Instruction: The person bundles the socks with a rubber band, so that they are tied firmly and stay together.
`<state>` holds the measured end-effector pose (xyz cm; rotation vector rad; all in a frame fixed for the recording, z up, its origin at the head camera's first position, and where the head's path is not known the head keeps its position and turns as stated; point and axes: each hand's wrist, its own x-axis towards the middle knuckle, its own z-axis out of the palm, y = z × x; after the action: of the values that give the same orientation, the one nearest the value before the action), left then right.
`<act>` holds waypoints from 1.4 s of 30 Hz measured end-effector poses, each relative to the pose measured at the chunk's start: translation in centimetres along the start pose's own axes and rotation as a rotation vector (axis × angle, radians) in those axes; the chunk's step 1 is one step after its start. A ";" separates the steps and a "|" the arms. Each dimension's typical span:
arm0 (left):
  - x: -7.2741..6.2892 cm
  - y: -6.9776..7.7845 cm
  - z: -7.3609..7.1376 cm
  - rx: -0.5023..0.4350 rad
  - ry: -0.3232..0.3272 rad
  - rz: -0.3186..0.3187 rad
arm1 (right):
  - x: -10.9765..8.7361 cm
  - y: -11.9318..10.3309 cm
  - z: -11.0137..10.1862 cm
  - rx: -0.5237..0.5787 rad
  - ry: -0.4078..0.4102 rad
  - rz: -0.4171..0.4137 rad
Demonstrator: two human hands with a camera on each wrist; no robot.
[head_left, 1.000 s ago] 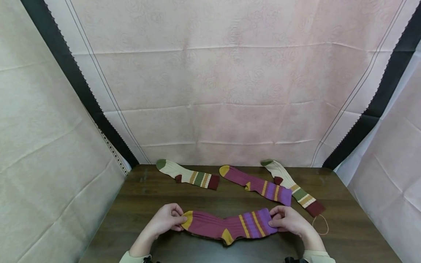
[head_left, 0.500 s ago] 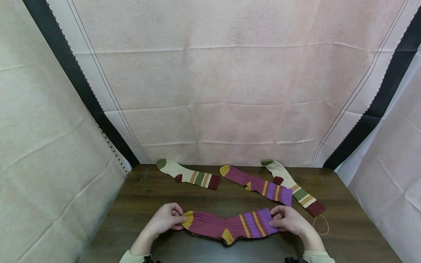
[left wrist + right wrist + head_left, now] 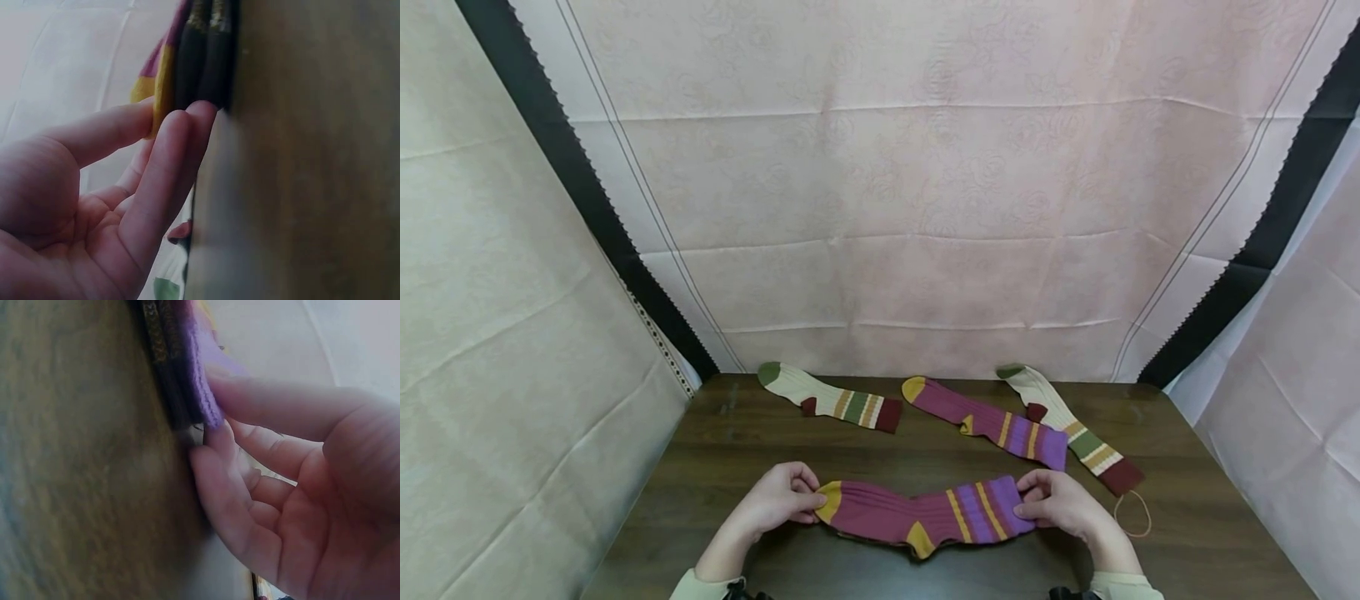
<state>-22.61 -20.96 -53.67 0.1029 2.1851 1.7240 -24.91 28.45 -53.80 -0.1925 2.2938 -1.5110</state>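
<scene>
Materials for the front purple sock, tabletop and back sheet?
Front purple sock: matte knit, loops visible at its cuff; fibre unclear.
Tabletop: wood or wood-look laminate, judging by brown grain, soft sheen.
Back sheet: probably matte fabric, going by its fold creases.

Near sock [image 3: 887, 510]: ribbed knit cloth, matt. Tabletop [image 3: 1195, 550]: wood-grained, smooth, faintly glossy. Backdrop [image 3: 925, 183]: creased matt cloth.

Pale-grn sleeves [image 3: 700, 587], blk wrist gear [image 3: 1065, 593]

Cloth walls [image 3: 940, 183] make this wooden tabletop [image 3: 865, 454] a booth
</scene>
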 end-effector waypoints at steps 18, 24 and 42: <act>-0.7 1.8 -2.0 -0.055 0.043 0.063 | 7.5 -5.7 1.3 -0.150 0.008 -0.187; -0.8 1.8 -1.6 -0.074 0.041 0.086 | 11.5 -6.1 2.5 -0.282 0.144 -0.237; -0.2 3.4 -1.1 -0.083 0.032 0.123 | 12.0 -6.0 3.5 -0.340 0.096 -0.116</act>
<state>-23.31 -21.19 -50.14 0.1933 2.1668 1.8932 -35.07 19.13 -52.45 -0.3577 2.6464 -1.1934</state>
